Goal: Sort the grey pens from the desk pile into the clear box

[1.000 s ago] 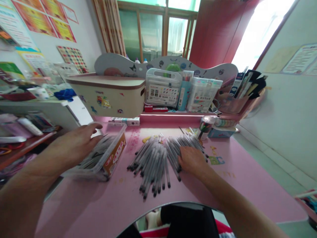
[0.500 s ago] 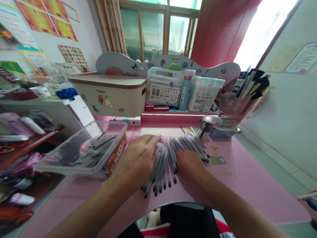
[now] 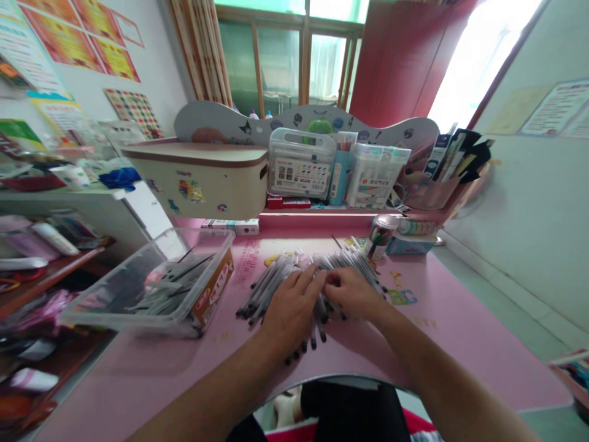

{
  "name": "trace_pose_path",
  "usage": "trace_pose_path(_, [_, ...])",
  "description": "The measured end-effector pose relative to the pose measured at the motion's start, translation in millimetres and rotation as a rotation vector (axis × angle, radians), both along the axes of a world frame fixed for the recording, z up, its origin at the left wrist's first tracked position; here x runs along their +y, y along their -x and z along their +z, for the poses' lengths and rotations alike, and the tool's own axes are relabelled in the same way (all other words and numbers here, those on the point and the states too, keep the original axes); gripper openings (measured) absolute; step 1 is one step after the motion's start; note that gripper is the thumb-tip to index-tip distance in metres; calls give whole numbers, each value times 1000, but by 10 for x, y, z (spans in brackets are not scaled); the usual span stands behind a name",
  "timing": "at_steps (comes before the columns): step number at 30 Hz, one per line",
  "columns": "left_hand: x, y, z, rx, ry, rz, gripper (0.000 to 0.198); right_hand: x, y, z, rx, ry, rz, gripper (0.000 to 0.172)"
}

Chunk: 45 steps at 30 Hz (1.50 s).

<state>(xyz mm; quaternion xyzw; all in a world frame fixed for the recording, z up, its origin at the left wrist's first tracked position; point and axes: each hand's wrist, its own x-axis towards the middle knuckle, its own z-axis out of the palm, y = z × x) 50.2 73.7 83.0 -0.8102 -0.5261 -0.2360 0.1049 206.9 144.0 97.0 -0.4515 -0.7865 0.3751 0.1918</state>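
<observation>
A spread of clear-barrelled pens (image 3: 267, 287) with black ends lies fanned out on the pink desk (image 3: 464, 344). My left hand (image 3: 294, 301) lies across the middle pens, its fingers bent and closed around some of them; the palm hides their middles. Beside it, my right hand (image 3: 352, 291) has its fingers curled in a pinch at the pens, and the fingertips of both hands nearly meet. What exactly lies between the right fingertips is partly hidden. More pens (image 3: 352, 258) fan out behind my right hand. To the left, a clear plastic bin (image 3: 133, 322) holds several grey, pen-like pieces.
A can of pens (image 3: 381, 233) and a blue box (image 3: 411, 245) stand at the back right. On the shelf are a lidded cream box (image 3: 197, 184), a clear marker case (image 3: 301, 169) and a pink pen holder (image 3: 430, 190). The desk's curved front edge is close to my lap.
My left hand has moved right, from the left side of the pens onto their middle, uncovering pens at the left. My right hand has shifted slightly up toward it. The view has shifted a little.
</observation>
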Motion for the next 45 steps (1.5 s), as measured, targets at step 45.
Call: trace_pose_path(45, [40, 89, -39, -1450, 551, -66, 29, -202, 146, -43, 392, -39, 285, 24])
